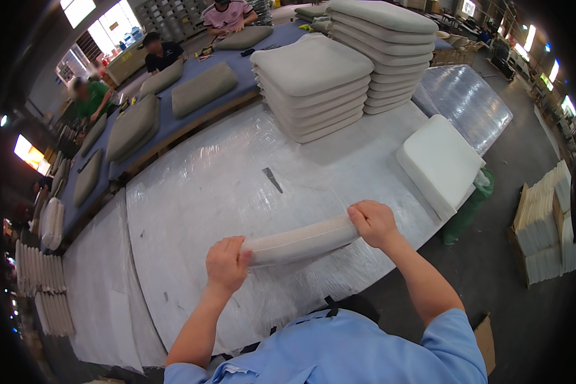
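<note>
left hand (226,264) and right hand (372,223) clenched on opposite ends of a pale cushion (301,240).
held edge-on just above the plastic-wrapped table (205,192); beyond, a small blade (272,179), white foam block (439,163), stacked grey cushions (313,86).

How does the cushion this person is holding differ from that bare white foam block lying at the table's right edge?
The beige fabric-covered cushion is held on edge, gripped by left hand and right hand; the bare white foam block lies flat, untouched. The cushion is beige and covered, the block white and uncovered. Both are flat, squarish pads.
</note>
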Tool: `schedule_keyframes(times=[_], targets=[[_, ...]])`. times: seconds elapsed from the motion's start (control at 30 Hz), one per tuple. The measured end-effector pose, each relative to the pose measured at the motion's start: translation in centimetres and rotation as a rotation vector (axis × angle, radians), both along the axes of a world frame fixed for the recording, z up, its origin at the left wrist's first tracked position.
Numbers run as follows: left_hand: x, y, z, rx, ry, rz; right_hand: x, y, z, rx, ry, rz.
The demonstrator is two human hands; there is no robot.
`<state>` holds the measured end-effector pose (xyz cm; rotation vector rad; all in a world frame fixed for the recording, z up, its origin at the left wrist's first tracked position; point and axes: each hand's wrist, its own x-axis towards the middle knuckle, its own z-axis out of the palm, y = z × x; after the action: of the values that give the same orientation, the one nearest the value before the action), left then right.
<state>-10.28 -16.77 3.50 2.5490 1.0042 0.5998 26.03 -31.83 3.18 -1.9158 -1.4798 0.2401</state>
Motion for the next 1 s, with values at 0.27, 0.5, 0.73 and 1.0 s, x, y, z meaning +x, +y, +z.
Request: schedule_keyframes(times=[0.27,0.5,0.73,1.0], targets=[[-3.7,-0.3,-6.9,-0.89,-0.998,0.298,0.7,-1.8,-6.0,0.279,0.917,-0.163],[-6.2,-9.8,-3.8,-0.671,-0.849,0.41,-1.2,-9.7,-4.0,0.194,1.075,-0.168],[-13.0,-12.9,-3.1,-1.214,-0.315,0.077,-0.3,-12.2,-1.1,-0.682,0.949,0.219],[-9.2,-9.6,-12.2,-1.272,0.255,-0.05,-0.8,-7.8,-10.0,-1.181,0.358,0.571]])
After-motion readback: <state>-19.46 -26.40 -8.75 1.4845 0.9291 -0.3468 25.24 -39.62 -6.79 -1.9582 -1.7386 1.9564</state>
